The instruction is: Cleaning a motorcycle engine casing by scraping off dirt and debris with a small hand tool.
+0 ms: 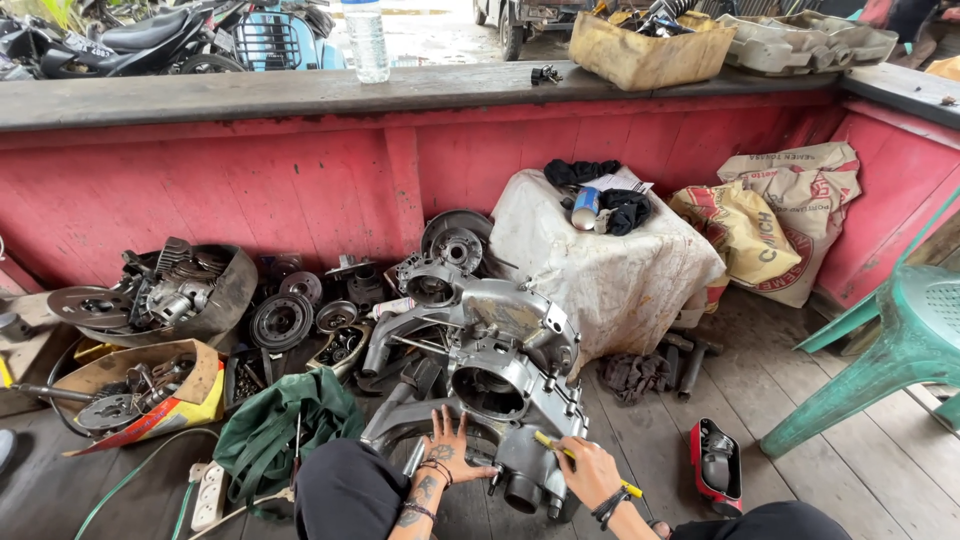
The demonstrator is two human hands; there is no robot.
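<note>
A grey metal engine casing [500,345] lies on the wooden floor in front of me. My left hand [448,445] rests flat on its lower edge, fingers spread. My right hand [588,470] grips a yellow-handled screwdriver [560,450] whose tip points at the casing's lower right side. My knees in dark trousers frame the bottom of the view.
Engine parts, discs and a cardboard box [140,385] of pieces lie to the left, with a green cloth [275,425]. A white-draped block [610,255] and sacks [775,220] stand against the red wall [300,180]. A green plastic chair [900,345] is at right.
</note>
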